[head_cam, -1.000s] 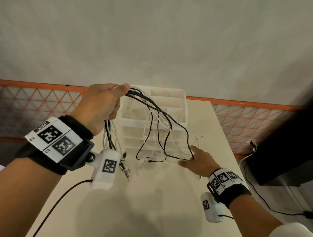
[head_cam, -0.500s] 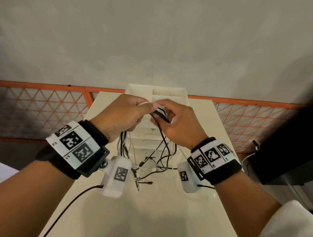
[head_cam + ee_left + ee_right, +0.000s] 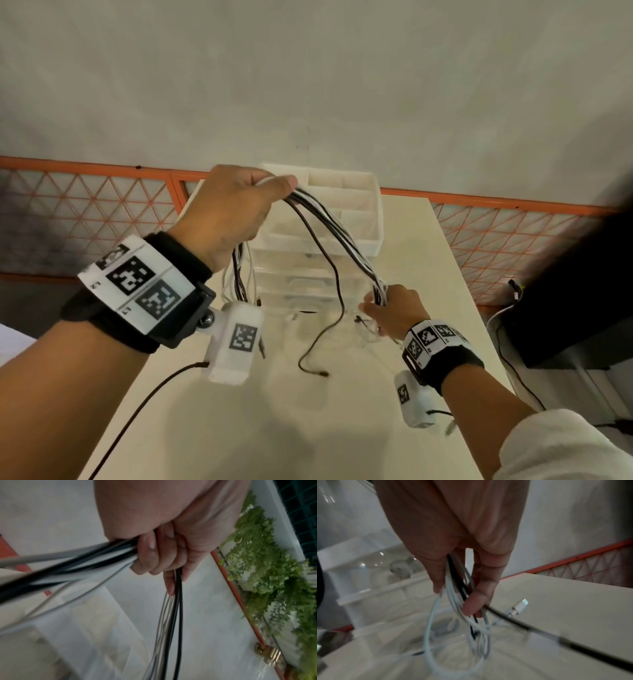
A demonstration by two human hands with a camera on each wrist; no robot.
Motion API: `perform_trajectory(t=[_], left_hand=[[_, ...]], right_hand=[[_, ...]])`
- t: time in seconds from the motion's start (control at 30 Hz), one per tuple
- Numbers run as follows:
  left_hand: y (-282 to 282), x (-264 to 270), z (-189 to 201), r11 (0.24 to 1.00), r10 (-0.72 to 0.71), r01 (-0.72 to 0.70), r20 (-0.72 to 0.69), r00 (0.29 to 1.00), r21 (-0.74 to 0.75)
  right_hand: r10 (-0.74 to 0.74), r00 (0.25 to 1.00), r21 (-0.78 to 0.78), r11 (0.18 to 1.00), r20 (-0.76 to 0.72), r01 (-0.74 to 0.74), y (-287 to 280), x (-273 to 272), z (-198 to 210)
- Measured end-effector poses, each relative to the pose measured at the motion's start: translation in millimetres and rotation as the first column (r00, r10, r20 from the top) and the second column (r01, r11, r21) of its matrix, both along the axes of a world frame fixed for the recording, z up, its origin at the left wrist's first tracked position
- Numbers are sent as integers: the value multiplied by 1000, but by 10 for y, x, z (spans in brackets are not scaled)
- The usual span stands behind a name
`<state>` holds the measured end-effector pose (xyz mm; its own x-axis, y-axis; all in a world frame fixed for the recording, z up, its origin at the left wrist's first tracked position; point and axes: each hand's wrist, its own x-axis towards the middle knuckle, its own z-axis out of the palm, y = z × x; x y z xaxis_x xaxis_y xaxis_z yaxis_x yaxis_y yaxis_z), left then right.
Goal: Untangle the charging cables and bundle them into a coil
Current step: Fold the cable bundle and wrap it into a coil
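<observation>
Grey wall fills the background, an orange mesh rail along its foot. Below stands a cream table with white stacked drawers at its far end. Left hand is raised over the table, fingers curled tight round the black and white cables. Right hand sits lower, near the tabletop, fingers pinching the same bundle. One black end dangles between them.

You have black and white charging cables gathered in one bundle arching above the table, in front of the drawer unit. One black strand hangs loose, its plug end near the tabletop.
</observation>
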<state>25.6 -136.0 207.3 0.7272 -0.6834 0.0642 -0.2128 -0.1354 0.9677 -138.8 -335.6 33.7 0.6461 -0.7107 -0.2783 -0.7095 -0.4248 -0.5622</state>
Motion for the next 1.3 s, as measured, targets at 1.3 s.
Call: perform_trajectory(t=[1.3], left_hand=[[-35, -109, -263, 879, -328, 242, 153, 932, 410]], right_hand=[[15, 987, -135, 991, 163, 7, -12, 67, 1035]])
